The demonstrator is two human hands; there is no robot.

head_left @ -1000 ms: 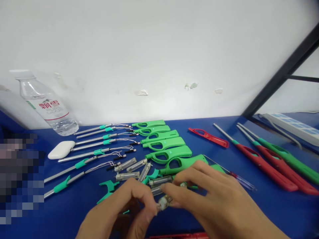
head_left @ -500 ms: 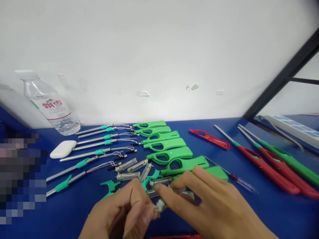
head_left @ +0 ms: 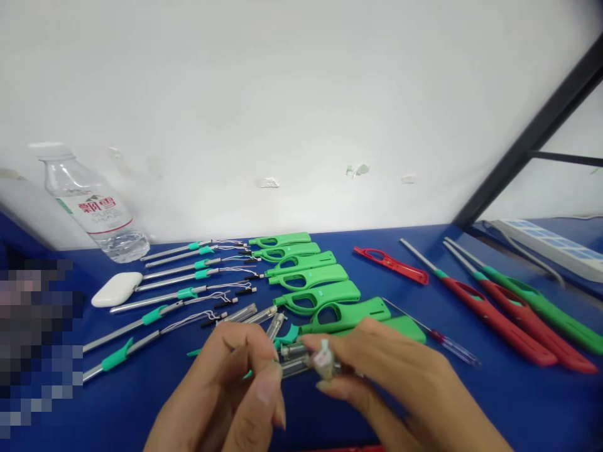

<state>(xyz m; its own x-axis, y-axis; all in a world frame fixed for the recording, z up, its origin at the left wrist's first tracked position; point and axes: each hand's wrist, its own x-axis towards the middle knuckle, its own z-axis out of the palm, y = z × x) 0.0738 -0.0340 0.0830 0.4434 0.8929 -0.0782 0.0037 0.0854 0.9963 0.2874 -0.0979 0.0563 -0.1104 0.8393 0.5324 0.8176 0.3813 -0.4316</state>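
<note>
While the right hand (head_left: 400, 383) pinches a small clear plastic gas cartridge with metal valve (head_left: 325, 362) above the blue table (head_left: 494, 402), left hand (head_left: 230, 383) fingers close at its end, apparently fitting it; alignment needed next

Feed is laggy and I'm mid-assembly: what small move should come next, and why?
Probably ease the small clear part, pinched in the right hand, toward the left hand to seat it. Both hands meet just above the clear tubes, with the green handles lying close behind.
</note>
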